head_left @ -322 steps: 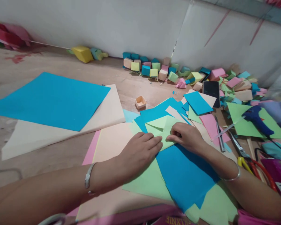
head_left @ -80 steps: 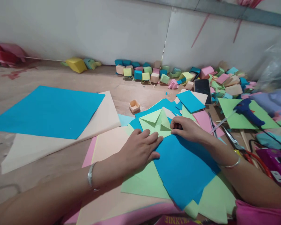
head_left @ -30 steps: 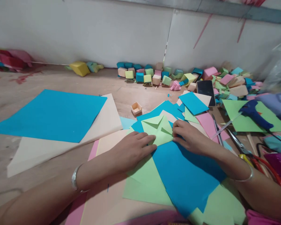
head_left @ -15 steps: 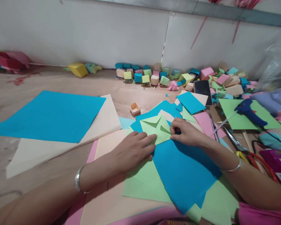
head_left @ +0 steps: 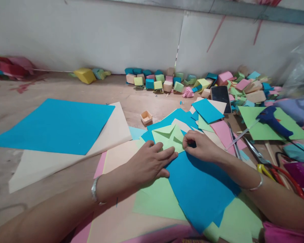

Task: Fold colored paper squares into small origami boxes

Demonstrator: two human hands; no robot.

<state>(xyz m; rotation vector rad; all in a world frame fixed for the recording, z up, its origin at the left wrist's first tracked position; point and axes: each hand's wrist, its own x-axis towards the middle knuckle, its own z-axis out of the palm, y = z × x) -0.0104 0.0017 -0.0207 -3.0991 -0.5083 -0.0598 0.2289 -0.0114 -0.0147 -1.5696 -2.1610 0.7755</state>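
Note:
A small light green paper square [head_left: 164, 132], its corners folded toward the middle, lies on top of blue paper [head_left: 202, 189]. My left hand [head_left: 149, 162] rests along its lower edge, fingers stretched out and lying flat. At the square's right corner, my right hand [head_left: 200, 145] pinches the paper between thumb and forefinger. Beneath my left hand are larger sheets of green paper [head_left: 159, 199] and peach paper [head_left: 111, 219]. A little peach paper box [head_left: 146, 117], open at the top, stands beyond the square.
A large blue sheet [head_left: 55, 126] lies on a cream sheet at left. Small paper boxes [head_left: 158, 85] line the wall. To the right are a phone [head_left: 221, 98], a blue glue gun [head_left: 273, 120], scissors [head_left: 255, 152] and pliers with red and yellow handles [head_left: 281, 175].
My left hand has slid a little to the right along the folded square's lower edge, its fingers spreading. My right hand keeps its pinch at the right corner.

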